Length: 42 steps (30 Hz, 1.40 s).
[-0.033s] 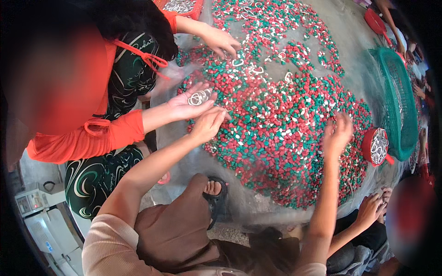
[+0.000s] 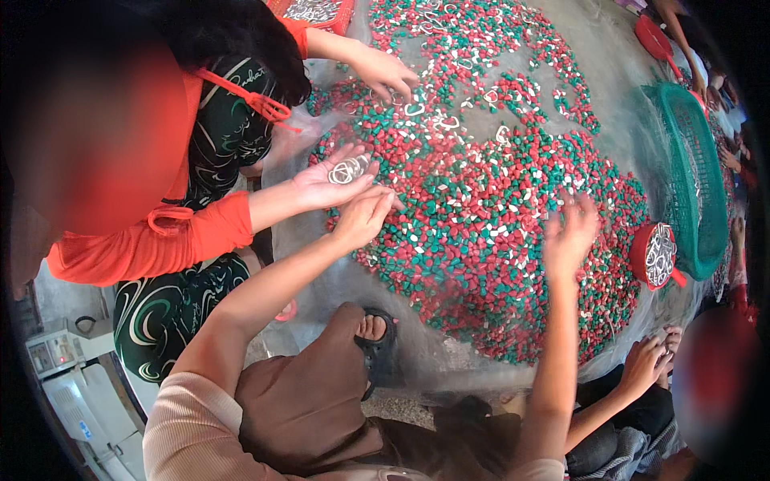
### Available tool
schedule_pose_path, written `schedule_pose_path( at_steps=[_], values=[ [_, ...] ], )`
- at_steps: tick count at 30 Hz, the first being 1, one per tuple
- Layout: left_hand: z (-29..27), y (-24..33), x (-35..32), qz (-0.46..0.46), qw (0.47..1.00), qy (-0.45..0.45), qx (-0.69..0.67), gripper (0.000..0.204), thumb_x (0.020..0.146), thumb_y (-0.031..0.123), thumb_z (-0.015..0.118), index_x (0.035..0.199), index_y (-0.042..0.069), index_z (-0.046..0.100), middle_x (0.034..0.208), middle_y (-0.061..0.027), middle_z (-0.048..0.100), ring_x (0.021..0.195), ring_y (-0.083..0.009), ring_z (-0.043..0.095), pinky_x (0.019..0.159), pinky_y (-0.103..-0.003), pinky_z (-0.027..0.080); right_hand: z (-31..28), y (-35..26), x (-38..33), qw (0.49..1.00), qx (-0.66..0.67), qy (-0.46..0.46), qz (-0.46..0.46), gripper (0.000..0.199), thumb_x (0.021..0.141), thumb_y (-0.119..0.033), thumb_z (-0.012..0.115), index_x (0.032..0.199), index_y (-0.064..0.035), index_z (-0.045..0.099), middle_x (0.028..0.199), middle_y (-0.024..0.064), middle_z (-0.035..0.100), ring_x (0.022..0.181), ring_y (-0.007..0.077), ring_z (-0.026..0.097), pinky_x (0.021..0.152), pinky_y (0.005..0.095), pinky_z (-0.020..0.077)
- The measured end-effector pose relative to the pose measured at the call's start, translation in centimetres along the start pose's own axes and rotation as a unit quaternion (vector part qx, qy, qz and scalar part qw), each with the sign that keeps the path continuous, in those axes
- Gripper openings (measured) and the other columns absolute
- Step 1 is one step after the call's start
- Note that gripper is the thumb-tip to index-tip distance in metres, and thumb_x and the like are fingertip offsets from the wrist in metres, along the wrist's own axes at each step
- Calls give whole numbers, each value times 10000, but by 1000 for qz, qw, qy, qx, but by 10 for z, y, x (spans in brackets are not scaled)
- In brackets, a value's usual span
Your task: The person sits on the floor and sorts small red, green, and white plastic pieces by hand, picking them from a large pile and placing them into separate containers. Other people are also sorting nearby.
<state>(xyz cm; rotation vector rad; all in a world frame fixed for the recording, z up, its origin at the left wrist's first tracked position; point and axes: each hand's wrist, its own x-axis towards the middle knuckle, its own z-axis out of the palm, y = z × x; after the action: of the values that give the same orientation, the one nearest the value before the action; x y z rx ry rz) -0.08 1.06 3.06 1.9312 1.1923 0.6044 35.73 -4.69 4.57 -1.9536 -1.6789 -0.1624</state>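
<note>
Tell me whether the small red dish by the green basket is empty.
Not empty: the small red dish holds pale metal pieces, beside the green basket.

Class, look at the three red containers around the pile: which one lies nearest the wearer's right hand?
The small round red scoop holding silvery pieces, beside the green basket, is closest to the right hand; the other two red containers lie along the far edge.

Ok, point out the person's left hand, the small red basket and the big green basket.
left hand (image 2: pixel 365 215): head view, back of the hand.
small red basket (image 2: pixel 642 255): head view, left rim.
big green basket (image 2: pixel 706 160): head view, mesh wall.
</note>
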Motion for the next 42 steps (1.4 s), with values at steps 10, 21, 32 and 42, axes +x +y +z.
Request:
schedule_pose_path(
  at_steps=[10, 21, 32, 42],
  values=[
    [18, -7, 28, 0, 990, 83, 115, 436, 790, 45, 524, 1221, 49, 457, 1306, -170, 416, 1241, -341, 379, 1041, -419, 297, 42, -130, -55, 981, 35, -178, -72, 391, 786, -258, 623, 1167, -195, 565, 1330, 64, 425, 1306, 287, 304, 1054, 627, 126],
    [34, -2, 11, 29, 992, 40, 120, 393, 725, 6, 539, 1113, 66, 531, 1274, -157, 426, 1243, -333, 355, 1041, -425, 300, 46, -129, -57, 983, 38, -161, -75, 386, 798, -265, 611, 1176, -199, 572, 1301, 70, 459, 1317, 285, 298, 1069, 601, 128],
    [40, 1, 0, 27, 994, 83, 62, 331, 725, -2, 544, 1047, 73, 533, 1243, -141, 429, 1218, -330, 370, 1043, -440, 300, 49, -133, -63, 983, 21, -162, -87, 388, 804, -234, 585, 1191, -208, 565, 1340, 62, 445, 1304, 284, 326, 1084, 557, 144],
    [14, 11, 3, -37, 998, 46, 14, 247, 791, 57, 519, 1035, 67, 559, 1240, -142, 456, 1189, -309, 429, 1002, -408, 345, 40, -134, -64, 981, 0, -170, -90, 400, 810, -233, 584, 1209, -218, 559, 1338, 49, 439, 1317, 278, 307, 1074, 586, 127]
  ],
)
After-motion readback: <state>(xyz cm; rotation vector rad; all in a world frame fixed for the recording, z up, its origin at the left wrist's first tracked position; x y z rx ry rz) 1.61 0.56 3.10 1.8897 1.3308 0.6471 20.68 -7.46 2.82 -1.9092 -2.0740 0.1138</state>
